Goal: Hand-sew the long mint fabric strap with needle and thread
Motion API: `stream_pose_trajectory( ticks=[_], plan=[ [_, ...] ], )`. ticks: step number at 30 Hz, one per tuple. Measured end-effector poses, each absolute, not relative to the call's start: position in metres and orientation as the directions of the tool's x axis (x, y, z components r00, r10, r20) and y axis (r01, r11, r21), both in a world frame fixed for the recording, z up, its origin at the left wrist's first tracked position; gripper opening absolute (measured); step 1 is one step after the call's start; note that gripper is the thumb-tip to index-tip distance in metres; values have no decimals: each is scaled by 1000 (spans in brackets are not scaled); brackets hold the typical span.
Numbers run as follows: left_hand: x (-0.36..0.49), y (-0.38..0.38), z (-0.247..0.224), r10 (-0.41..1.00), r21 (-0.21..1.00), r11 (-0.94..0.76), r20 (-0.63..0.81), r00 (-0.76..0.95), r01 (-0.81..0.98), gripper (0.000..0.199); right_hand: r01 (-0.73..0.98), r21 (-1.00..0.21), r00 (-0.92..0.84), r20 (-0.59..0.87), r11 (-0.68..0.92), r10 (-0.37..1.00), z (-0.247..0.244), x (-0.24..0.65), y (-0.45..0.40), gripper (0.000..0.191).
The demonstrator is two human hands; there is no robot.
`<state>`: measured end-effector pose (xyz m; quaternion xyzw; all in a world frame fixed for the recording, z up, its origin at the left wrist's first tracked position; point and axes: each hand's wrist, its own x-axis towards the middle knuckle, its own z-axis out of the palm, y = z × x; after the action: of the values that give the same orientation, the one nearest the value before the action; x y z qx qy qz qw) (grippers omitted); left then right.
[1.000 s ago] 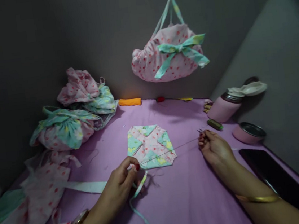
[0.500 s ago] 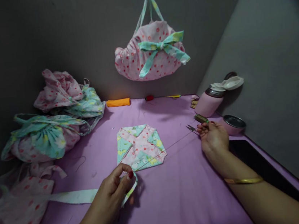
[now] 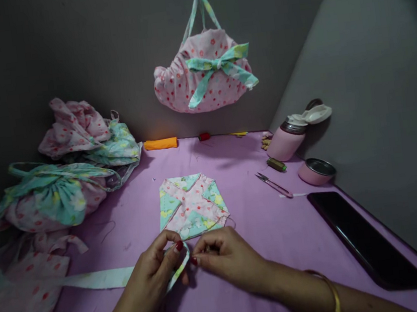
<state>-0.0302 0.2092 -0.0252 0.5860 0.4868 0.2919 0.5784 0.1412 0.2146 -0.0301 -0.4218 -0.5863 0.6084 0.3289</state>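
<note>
In my left hand a narrow floral fabric strip is pinched between thumb and fingers, its end curving up past the fingertips. A long pale tail of the strip runs left across the table. Close to that curved end, my right hand is closed in a pinch; what its fingertips hold is too small to make out. A thin dark thread loops just beyond the right knuckles. Behind both hands lies a folded square fabric piece, pink in the middle with green floral corners.
Thread snips, a dark green spool, a pink bottle, its pink cup and a black phone stand or lie at right. Fabric bags pile up at left. A pink pouch hangs above.
My right hand has come from beside the snips back to my left hand. The thread, earlier stretched taut between the hands, is now slack. The left hand keeps its hold.
</note>
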Motion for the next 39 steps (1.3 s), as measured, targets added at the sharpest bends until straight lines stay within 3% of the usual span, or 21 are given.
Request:
stream_pose_trajectory(
  ticks=[4,11,17,19,21,24,26,30,32,39],
  plan=[
    [-32,212,-23,907,940,206,-287,307,271,20,201,-969,-374,-214,-147,902,-27,160,226,8],
    [-37,216,-23,939,937,234,-287,191,260,23,393,-913,-560,-329,-106,760,-21,195,241,8],
    [-35,217,-20,937,936,264,-306,171,231,25,475,-879,-725,-371,31,581,-17,221,250,2],
    [-34,216,-19,928,930,280,-326,183,236,26,444,-896,-692,-342,2,636,-18,222,252,4],
    [-34,214,-20,916,925,286,-341,210,252,26,360,-931,-565,-263,-52,782,-21,216,252,8],
    [-33,211,-22,887,926,278,-349,303,255,26,218,-974,-414,-157,-70,897,-28,195,248,30],
    [-32,208,-23,868,935,263,-337,364,239,25,180,-983,-471,-119,-36,874,-30,181,245,40],
    [-31,206,-23,846,948,220,-303,438,232,23,237,-967,-611,-78,88,788,-28,171,239,13],
    [-30,206,-22,843,949,206,-296,449,239,22,256,-961,-595,-75,100,801,-25,174,239,14],
    [-31,212,-25,873,971,136,-211,441,196,18,-21,-979,-493,-166,-203,854,-30,192,247,19]
  ],
)
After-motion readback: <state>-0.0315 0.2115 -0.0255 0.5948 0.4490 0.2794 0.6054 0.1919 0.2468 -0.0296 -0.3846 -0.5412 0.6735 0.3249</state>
